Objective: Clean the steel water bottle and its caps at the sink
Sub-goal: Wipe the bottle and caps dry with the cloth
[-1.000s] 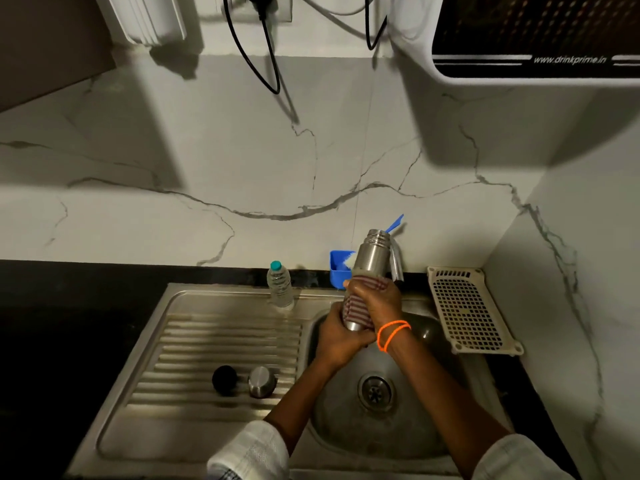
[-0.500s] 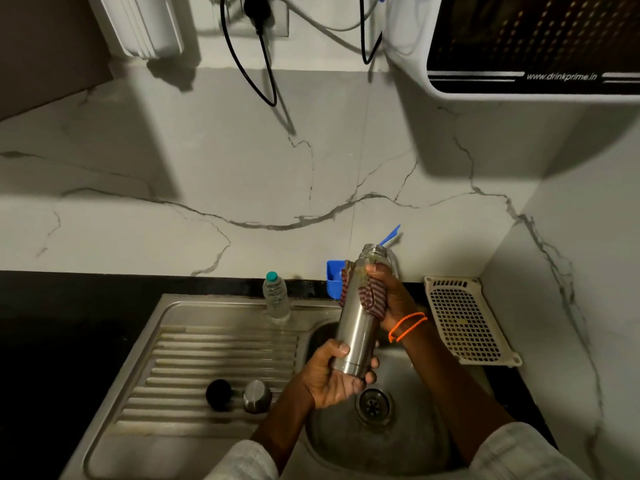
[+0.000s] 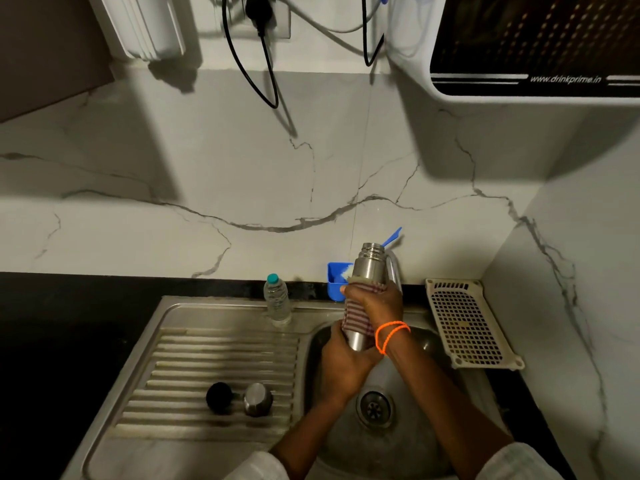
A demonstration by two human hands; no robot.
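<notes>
the steel water bottle (image 3: 370, 268) is standing upright over the sink basin (image 3: 408, 441), with the left hand (image 3: 343, 367) holding its base and the right hand (image 3: 375, 303) holding a cloth (image 3: 358, 315) around its middle. left of the basin, two caps (image 3: 239, 399) are sitting side by side on the drainboard (image 3: 194, 362). a plastic bottle (image 3: 277, 299) is standing behind the drainboard. a perforated tray (image 3: 467, 323) is lying on the counter (image 3: 498, 379) right of the basin, and a small holder (image 3: 334, 280) is sitting behind the steel bottle.
</notes>
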